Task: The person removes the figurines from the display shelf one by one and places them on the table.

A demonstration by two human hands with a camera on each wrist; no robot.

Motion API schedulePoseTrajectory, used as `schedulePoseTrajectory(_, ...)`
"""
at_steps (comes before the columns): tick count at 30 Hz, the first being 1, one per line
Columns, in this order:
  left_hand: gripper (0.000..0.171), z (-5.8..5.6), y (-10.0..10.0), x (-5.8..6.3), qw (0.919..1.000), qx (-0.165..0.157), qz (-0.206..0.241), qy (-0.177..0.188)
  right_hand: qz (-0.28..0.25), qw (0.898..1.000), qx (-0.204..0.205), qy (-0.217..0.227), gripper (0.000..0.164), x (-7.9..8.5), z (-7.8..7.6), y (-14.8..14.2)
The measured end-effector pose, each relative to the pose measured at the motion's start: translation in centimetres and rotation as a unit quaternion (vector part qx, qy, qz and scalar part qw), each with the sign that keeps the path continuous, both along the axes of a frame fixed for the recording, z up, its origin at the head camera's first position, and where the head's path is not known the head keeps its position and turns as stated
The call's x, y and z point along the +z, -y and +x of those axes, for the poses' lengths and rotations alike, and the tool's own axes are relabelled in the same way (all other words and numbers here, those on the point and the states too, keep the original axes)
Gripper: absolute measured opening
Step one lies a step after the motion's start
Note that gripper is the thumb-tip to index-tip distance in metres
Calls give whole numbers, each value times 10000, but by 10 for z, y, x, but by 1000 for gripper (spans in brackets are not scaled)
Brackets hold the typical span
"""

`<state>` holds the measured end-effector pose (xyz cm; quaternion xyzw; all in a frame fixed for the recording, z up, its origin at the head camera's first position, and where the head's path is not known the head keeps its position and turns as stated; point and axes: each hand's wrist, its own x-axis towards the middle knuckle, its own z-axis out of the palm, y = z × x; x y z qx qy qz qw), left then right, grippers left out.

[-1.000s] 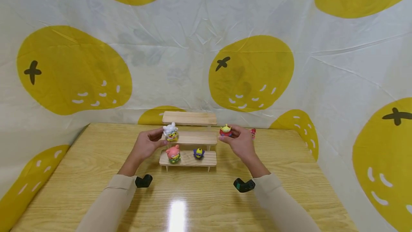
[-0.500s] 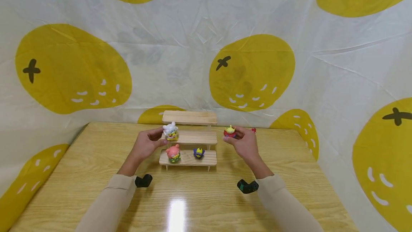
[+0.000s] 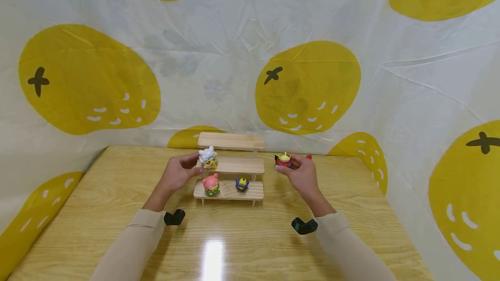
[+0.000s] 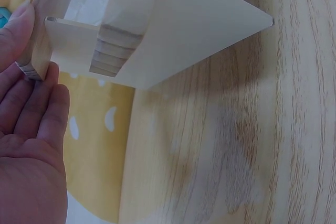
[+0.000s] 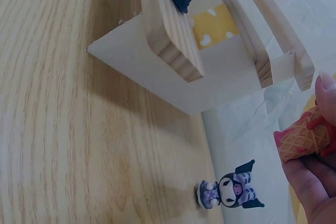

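Note:
In the head view my left hand (image 3: 180, 173) is at the left end of the middle shelf of a wooden display stand (image 3: 238, 165). The left wrist view shows thumb and fingers on either side of that board end (image 4: 38, 56). Next to the thumb is a white-and-yellow figurine (image 3: 208, 158) on the shelf. My right hand (image 3: 304, 176) holds a small alien figurine (image 3: 284, 159) with a yellow-green head and red body, off the stand's right side. Its waffle-patterned base (image 5: 303, 139) shows between thumb and fingers in the right wrist view.
On the bottom shelf sit a pink figurine (image 3: 211, 184) and a yellow-and-blue figurine (image 3: 241, 184). A black-eared figurine (image 5: 231, 190) stands on the table (image 3: 250, 237) beyond the stand's right side. Something red (image 3: 309, 157) shows behind my right hand. A fruit-print curtain (image 3: 230, 77) hangs at the back.
My right hand has moved a little to the right, away from the stand, with the alien figurine in it. The left hand stays at the shelf end.

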<state>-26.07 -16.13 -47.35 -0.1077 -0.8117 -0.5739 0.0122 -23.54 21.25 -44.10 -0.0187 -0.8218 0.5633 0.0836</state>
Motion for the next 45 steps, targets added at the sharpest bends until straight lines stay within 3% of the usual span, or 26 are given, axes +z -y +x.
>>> schedulePoseTrajectory(18,57,-2,0,0,10000,-19,67,-16,-36,9998,-157,132,46,-15,0,-16)
schedulePoseTrajectory(36,56,-1,1,-1,9999,20,114,-83,89,9990,-431,-17,44,-27,-4,-25)
schedulePoseTrajectory(45,57,-1,0,-3,9998,27,184,-109,164,9979,-629,26,53,-33,-7,-30)
